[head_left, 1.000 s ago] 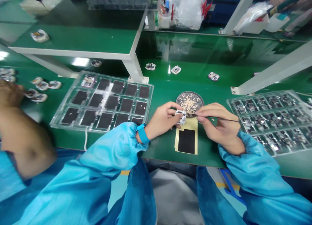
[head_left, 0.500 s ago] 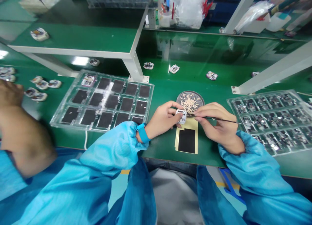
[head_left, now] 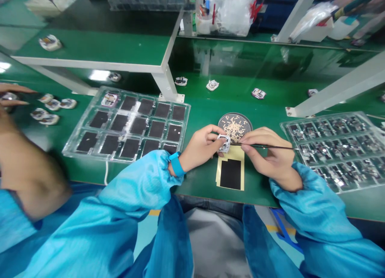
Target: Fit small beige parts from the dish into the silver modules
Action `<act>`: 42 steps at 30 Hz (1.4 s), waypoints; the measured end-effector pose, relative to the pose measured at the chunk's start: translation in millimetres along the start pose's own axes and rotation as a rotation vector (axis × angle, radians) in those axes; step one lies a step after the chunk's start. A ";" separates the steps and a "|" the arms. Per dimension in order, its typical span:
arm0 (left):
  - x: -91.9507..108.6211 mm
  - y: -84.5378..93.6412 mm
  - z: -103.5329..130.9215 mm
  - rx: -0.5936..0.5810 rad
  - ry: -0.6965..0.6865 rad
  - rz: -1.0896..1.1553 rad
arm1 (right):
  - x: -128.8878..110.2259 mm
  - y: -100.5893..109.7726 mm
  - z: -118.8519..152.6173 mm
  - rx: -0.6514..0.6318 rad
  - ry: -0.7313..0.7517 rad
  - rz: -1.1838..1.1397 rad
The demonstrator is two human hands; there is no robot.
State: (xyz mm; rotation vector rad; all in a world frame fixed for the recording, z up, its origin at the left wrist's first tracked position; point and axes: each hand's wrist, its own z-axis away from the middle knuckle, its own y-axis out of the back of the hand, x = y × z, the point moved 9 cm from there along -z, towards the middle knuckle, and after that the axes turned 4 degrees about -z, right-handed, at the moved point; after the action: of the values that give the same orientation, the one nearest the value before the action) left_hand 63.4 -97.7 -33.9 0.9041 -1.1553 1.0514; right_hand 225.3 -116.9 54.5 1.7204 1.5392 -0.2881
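My left hand is closed on a small white device housing, a rounded-square shell with dark and metallic bits inside. A pair of slim dark tweezers lies in the fingers of my right hand, its tip reaching the right edge of the housing. Just behind both hands is a round dark dish holding many tiny beige pieces. Below the housing, a yellow backing sheet with a black rectangle lies on the green bench.
To the left stands a clear compartment tray with black pads and one housing. A second clear tray, filled with metallic parts, is at right. Several housings sit behind. A co-worker's arm reaches in near more housings.
The housings on the green strip at the back have shifted slightly left. The co-worker's hand now shows spread fingers around a housing. My hands stay nearly in place.
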 end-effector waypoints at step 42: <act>4.1 -3.1 5.6 -0.163 0.016 -0.011 | 157.1 214.2 81.8 -0.073 -1.109 0.999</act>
State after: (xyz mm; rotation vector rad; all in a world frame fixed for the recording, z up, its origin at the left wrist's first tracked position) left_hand 65.2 -103.1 -29.0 0.7720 -1.2031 0.9397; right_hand 485.1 -45.6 -13.7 1.5852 -0.1329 -0.5081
